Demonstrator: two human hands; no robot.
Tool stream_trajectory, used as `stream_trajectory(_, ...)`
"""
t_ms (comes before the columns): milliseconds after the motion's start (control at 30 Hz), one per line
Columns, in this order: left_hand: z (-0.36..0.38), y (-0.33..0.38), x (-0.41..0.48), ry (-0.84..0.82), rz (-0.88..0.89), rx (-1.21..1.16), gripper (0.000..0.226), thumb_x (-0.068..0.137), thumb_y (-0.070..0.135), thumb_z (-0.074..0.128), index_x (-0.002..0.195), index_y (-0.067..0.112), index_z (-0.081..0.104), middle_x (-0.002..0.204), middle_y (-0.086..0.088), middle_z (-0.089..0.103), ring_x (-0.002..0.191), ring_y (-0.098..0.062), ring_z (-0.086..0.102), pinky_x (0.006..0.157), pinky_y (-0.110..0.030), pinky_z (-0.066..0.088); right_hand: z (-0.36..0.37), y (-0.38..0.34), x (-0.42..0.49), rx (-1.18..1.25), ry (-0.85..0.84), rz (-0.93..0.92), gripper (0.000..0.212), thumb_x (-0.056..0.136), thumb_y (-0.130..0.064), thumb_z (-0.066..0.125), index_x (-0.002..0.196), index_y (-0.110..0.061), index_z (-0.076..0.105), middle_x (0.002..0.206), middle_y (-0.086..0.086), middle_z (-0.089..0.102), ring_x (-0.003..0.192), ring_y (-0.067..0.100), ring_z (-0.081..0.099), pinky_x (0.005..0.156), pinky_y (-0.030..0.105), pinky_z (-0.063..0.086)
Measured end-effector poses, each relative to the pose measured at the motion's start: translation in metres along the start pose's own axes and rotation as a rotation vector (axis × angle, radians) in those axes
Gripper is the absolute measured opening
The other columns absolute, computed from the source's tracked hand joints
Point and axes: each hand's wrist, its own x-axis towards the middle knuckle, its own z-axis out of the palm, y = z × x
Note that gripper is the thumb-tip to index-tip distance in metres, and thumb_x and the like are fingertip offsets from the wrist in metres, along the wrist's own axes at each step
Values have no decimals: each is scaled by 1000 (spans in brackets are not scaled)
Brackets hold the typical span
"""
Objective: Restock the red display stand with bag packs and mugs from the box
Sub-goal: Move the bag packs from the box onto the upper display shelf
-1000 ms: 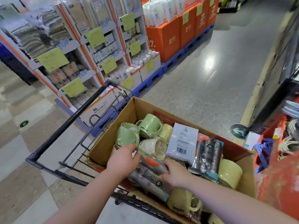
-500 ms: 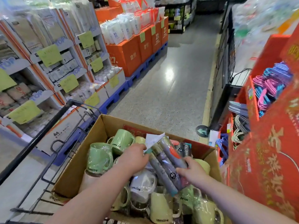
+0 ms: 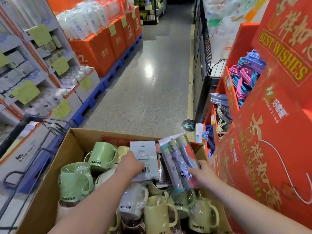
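Bag pack (image 3: 179,160) raised, R hand (image 3: 202,177) only

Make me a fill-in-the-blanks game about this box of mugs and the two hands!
1. The right hand holds a bag pack above the ____ box.
2. The left hand rests on a flat pack whose label shows a black ____.
3. The green mugs carry the word ____.
4. The display stand beside the box is ____.

Missing words: cardboard; barcode; concise; red.
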Motion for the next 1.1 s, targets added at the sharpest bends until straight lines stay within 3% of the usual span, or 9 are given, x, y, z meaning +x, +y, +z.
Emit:
stream_trajectory(67,7,-3,12,-26,-33,-77,49,73,32,60,118,12,52,116,-7,63,103,-27,60,82,-27,48,1,1,1,4,2,4,24,88,-11,61,101,-11,41,69,0,51,49,10,51,35,12,35)
stream_trajectory(200,33,-19,47,-38,-84,-171,54,65,34,60,114,14,56,109,-5,67,98,-27,64,84,-31,51,8,5,4,65,-5,43,27,90,-12,60,110,-13,42,71,5,55,31,2,52,36,19,43)
stream_trajectory(400,26,-3,24,21,-124,-225,47,83,17,62,123,6,40,118,-16,60,110,-35,58,91,-39,46,11,10,4,106,4,90,28,90,-15,60,109,-11,40,73,4,54,48,13,54,38,21,42)
stream_trajectory(567,23,-4,23,39,-161,-319,71,78,19,73,132,5,29,124,-21,56,112,-38,56,92,-42,47,14,11,-4,125,24,99,25,90,-17,60,108,-14,42,82,8,58,60,18,54,56,29,45)
stream_trajectory(733,25,-7,22,0,-211,-596,41,72,18,76,107,5,59,107,-15,67,95,-32,65,82,-39,55,16,10,-13,154,36,111,25,91,-17,59,110,-11,45,80,6,56,61,19,55,65,38,51)
stream_trajectory(833,30,-16,26,-39,-228,-773,31,68,9,75,93,11,57,99,-16,69,86,-34,67,79,-49,57,16,9,-21,169,52,109,25,92,-17,58,111,-15,42,80,5,55,65,17,55,73,40,54)
stream_trajectory(967,22,-23,8,-100,-190,-923,34,79,-5,65,108,6,51,100,-17,66,86,-37,66,72,-52,57,15,6,-34,161,80,117,31,90,-18,58,117,-10,45,80,5,56,66,18,55,74,43,55)
stream_trajectory(1100,22,-30,-10,-80,-104,-980,43,83,-6,61,121,9,45,100,-15,62,87,-36,65,74,-49,56,16,6,-51,138,119,111,42,93,-21,56,129,-6,43,92,5,60,74,17,58,69,32,50)
